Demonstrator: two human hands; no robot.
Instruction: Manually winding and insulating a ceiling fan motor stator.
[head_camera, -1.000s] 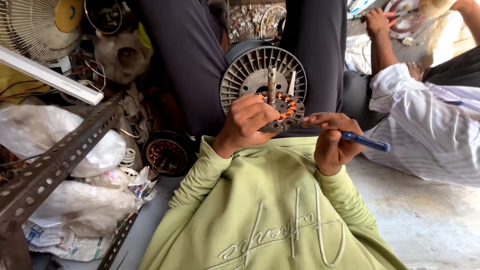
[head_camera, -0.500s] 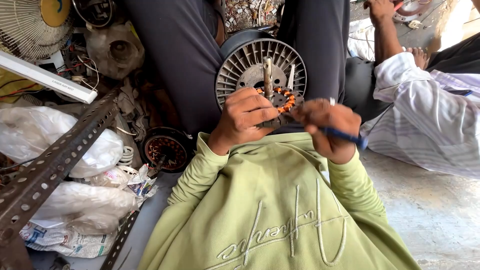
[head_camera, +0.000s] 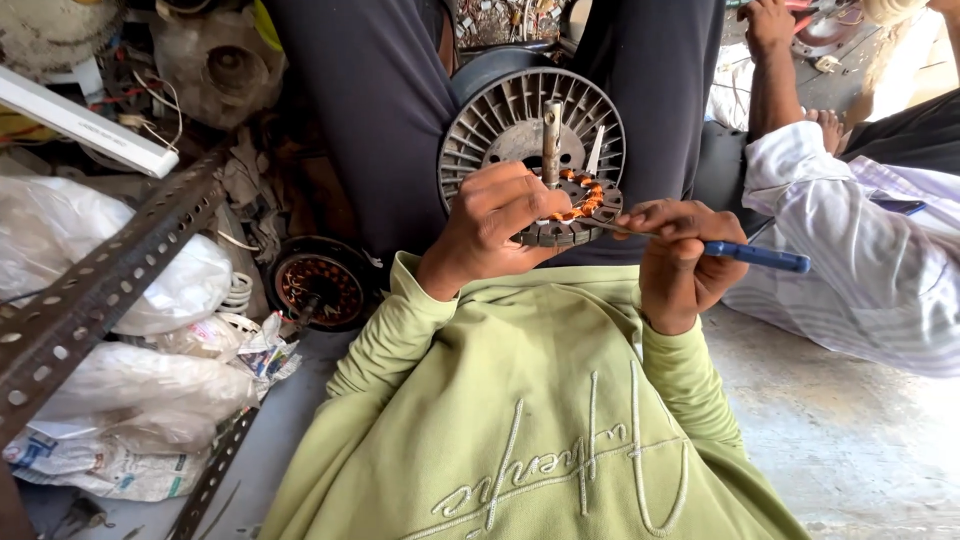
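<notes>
Your left hand (head_camera: 495, 228) has its fingers curled round the rim of one finned motor stator (head_camera: 530, 150), propped between your knees. Right hand (head_camera: 680, 262) fingers pinch one blue-handled tool (head_camera: 740, 253), tip at the copper windings (head_camera: 580, 200). Judged heavy, rigid; the wire is fragile, so hold by the rim. One steel shaft (head_camera: 551, 140) stands upright at centre.

Left: perforated steel angle bar (head_camera: 95, 290), white plastic bags (head_camera: 110, 270), copper-wound stator (head_camera: 322, 282) on floor. Right: seated co-worker's striped white sleeve (head_camera: 860, 260).
</notes>
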